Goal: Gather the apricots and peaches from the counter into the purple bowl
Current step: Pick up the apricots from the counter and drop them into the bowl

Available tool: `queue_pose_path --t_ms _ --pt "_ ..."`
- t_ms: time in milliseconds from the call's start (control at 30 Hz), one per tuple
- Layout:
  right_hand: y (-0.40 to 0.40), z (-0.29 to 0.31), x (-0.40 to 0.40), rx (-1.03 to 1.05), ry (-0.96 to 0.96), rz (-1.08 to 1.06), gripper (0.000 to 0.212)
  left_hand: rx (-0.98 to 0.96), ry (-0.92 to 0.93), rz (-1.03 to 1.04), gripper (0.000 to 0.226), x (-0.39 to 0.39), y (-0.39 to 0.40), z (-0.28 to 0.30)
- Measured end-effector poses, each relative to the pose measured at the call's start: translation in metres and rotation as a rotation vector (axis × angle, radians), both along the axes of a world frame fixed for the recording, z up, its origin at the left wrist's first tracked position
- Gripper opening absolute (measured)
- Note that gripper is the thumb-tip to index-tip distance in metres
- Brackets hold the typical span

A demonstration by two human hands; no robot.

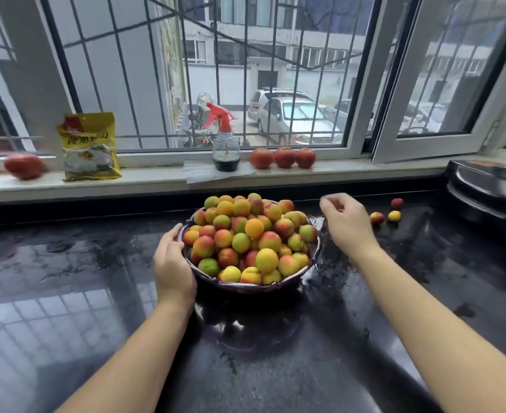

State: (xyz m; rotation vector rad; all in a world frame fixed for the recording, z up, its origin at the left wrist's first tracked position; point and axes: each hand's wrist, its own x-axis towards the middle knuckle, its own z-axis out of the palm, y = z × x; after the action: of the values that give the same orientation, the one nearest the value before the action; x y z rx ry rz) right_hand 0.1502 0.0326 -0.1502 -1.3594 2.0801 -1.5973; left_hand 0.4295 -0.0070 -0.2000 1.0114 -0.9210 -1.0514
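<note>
Your left hand [172,263] grips the purple bowl [245,286] — keep it steady — while your loosely curled, empty-looking right hand [345,223] reaches for the three stray fruits [377,217].

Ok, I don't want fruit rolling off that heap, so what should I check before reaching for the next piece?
1. Bowl steadied: ok. The left hand grips the rim of the purple bowl.
2. Right hand free: cannot tell. The right hand hovers beside the bowl with fingers curled and blurred; nothing is clearly seen in them.
3. Fruit left to gather: ok. Three loose fruits lie on the counter to the right.
4. Room in the bowl: not ok. The fruit pile is heaped above the rim.
5. Dry surface: not ok. The counter looks wet around the bowl.
</note>
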Motion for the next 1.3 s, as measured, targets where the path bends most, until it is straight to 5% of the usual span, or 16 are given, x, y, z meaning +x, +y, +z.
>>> queue_pose_path --t_ms 200,333,500,667,800,1000,1133,1300 --pt "-0.008 -0.045 -0.065 0.445 0.31 -0.204 0.036 -0.044 -0.104 0.029 0.015 -0.001 -0.005 -0.008" --pt "-0.019 -0.05 -0.099 0.577 0.478 -0.297 0.047 -0.035 -0.243 0.04 0.019 -0.005 -0.011 -0.014" --pt "-0.034 -0.055 -0.131 0.723 0.461 -0.352 0.055 -0.051 -0.265 0.026 0.014 -0.007 -0.013 -0.015" --pt "-0.038 -0.057 -0.133 0.655 0.533 -0.371 0.03 -0.031 -0.268 0.031 0.018 -0.007 -0.012 -0.014" --pt "-0.023 -0.04 -0.118 0.569 0.423 -0.269 0.031 -0.02 -0.265 0.034 0.018 -0.006 -0.011 -0.013" --pt "0.009 0.047 -0.016 0.023 0.2 0.206 0.03 -0.023 -0.268 0.023 0.02 -0.006 -0.009 -0.01" --pt "0.013 0.077 0.052 0.115 0.364 0.455 0.025 -0.011 -0.273 0.002 0.014 -0.003 -0.008 -0.008" --pt "0.005 0.057 0.06 0.093 0.389 0.321 0.034 -0.031 -0.248 -0.042 0.02 0.0 -0.005 -0.007"
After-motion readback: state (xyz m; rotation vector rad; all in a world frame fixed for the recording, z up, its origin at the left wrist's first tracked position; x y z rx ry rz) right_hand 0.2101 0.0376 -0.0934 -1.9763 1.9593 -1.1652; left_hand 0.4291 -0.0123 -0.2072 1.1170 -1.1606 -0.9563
